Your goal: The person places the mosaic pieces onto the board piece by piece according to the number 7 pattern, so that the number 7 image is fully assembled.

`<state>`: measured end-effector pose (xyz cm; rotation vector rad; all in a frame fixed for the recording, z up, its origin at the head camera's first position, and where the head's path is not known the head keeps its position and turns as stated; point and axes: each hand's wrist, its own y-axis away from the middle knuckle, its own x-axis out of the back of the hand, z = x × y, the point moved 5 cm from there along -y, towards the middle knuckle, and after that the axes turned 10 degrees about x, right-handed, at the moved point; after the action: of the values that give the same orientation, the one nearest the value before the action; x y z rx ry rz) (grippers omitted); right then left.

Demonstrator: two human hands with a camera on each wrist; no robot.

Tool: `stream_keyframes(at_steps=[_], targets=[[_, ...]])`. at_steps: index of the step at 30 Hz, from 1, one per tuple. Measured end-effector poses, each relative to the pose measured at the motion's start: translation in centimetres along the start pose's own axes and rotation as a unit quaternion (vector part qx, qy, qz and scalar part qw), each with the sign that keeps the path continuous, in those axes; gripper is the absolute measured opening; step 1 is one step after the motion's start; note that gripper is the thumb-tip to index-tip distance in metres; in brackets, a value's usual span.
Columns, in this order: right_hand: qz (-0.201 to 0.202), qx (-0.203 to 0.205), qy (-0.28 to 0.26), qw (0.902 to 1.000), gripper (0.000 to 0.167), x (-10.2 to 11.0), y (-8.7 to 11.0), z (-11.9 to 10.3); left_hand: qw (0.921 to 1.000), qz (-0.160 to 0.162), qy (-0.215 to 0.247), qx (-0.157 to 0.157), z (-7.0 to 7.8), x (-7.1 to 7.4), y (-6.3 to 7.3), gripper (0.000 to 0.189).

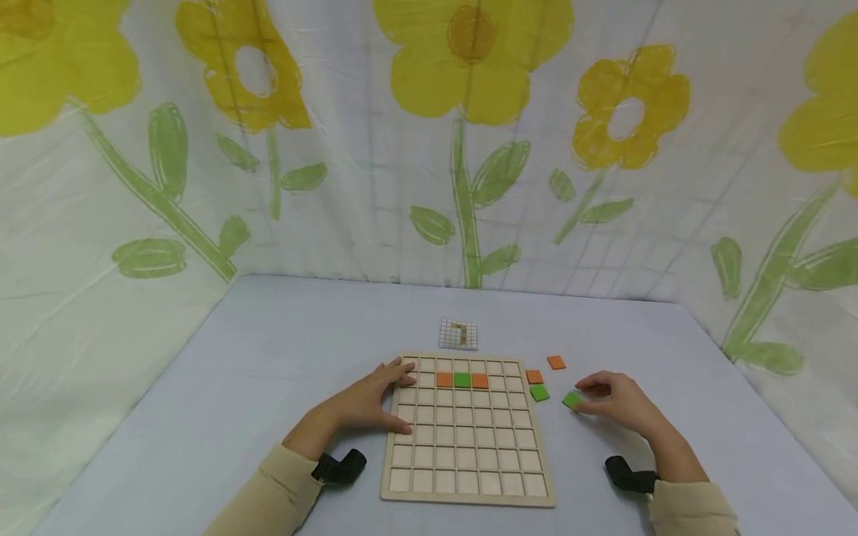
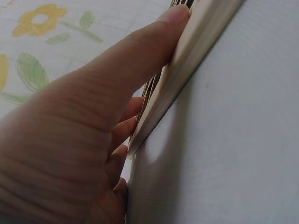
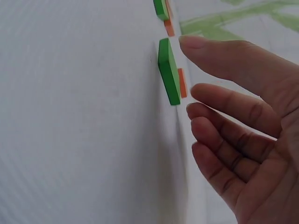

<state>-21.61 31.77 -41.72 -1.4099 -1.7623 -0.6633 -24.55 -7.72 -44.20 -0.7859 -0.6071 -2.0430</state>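
A wooden grid board (image 1: 469, 439) lies flat on the table, with an orange, a green (image 1: 462, 380) and an orange tile side by side in its second row. My left hand (image 1: 358, 402) rests on the board's left edge, thumb and fingertips spread on the frame; the left wrist view shows the thumb on the wooden rim (image 2: 170, 84). My right hand (image 1: 620, 402) hovers beside a green tile (image 3: 168, 72) on the table. Its thumb and fingers stand apart, and in the right wrist view nothing is between them.
Right of the board lie another green tile (image 1: 539, 392) and two orange tiles, one near the edge (image 1: 534, 377) and one farther back (image 1: 556, 362). Behind the board is a small printed grid card (image 1: 459, 334). A flowered curtain (image 1: 348, 186) hangs beyond the table.
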Motion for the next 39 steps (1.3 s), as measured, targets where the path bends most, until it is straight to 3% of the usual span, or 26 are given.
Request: stream_keyframes(at_steps=[11, 39], targets=[[-0.012, -0.019, -0.006, 0.9997, 0.035, -0.3, 0.2, 1.1, 1.0000, -0.005, 0.002, 0.000, 0.2, 0.1, 0.2, 0.076], [-0.017, 0.009, -0.012, 0.9997, 0.025, -0.7, -0.9, -0.7, 1.0000, -0.004, 0.008, 0.000, 0.1, 0.0, 0.3, 0.074]])
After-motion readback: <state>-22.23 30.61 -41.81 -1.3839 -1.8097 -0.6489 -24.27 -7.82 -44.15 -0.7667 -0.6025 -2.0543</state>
